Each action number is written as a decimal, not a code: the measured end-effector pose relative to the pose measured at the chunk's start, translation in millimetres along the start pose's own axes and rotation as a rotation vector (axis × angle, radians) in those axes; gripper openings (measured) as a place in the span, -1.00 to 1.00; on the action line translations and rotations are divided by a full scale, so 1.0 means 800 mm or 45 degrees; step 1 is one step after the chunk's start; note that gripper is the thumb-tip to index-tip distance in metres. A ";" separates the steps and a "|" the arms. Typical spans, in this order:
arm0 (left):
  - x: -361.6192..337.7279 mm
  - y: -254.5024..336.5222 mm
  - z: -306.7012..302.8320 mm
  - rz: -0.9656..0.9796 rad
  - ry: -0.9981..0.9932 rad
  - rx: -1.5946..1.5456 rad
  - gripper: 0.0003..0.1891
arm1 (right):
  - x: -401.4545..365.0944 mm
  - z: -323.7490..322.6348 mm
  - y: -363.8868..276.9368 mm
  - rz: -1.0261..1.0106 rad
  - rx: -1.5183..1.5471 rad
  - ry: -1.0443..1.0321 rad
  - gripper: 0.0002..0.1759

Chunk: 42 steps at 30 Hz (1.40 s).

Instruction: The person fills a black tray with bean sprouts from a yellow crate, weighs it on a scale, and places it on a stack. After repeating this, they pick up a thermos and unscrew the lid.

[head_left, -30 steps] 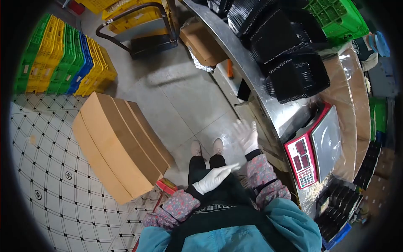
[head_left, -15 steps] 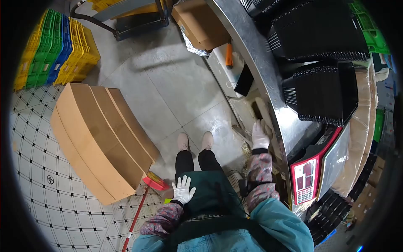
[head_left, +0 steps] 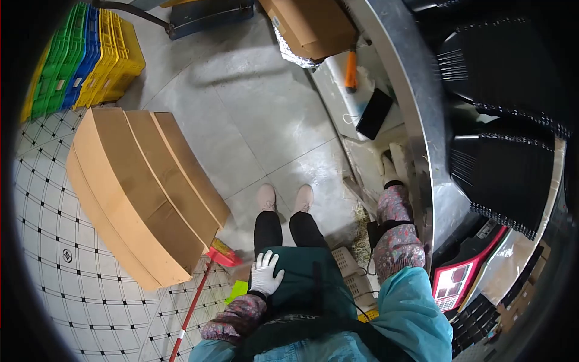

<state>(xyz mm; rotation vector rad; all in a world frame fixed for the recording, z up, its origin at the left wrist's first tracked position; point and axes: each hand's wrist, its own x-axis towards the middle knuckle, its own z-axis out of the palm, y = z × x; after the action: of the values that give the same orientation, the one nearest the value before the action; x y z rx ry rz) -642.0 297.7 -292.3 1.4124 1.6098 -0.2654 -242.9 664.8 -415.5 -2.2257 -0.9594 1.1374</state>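
Observation:
In the head view my left hand point(head_left: 265, 274), in a white glove, lies flat with fingers spread on the dark green apron point(head_left: 310, 271) over my lap. My right hand point(head_left: 389, 170), gloved too, reaches down into a pale compartment point(head_left: 369, 158) beneath the edge of the metal table point(head_left: 431, 120). Its fingers are mostly hidden there, so I cannot make out whether they grip anything. Just beyond it a black phone point(head_left: 374, 113) lies on a white surface, with an orange-handled tool point(head_left: 351, 69) farther back.
Stacked black plastic trays point(head_left: 503, 175) and a red scale point(head_left: 455, 280) stand on the table at right. An open cardboard box point(head_left: 313, 27) sits farther back. At left are large cardboard boxes point(head_left: 136, 199), stacked crates point(head_left: 96, 57) and a red-handled broom point(head_left: 196, 295).
My right hand has gone deeper under the table edge, and its fingers have passed out of sight. The view has shifted a little; my left hand stays on the apron.

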 end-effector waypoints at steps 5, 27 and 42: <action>0.008 0.000 -0.003 -0.014 0.019 -0.037 -0.33 | 0.014 0.015 0.003 0.051 0.093 0.112 -0.30; -0.019 0.021 -0.170 0.141 0.358 -0.438 0.17 | -0.249 -0.011 -0.038 0.055 1.038 0.732 -0.43; -0.121 0.168 -0.381 0.811 0.274 -0.386 0.16 | -0.629 -0.138 -0.404 -1.230 -0.324 -0.378 -0.20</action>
<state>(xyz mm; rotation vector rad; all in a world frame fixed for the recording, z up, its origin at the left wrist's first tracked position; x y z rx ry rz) -688.1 485.9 -4.1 1.6613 1.2130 0.4950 -480.7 486.2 114.9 -1.3939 -2.0737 0.8876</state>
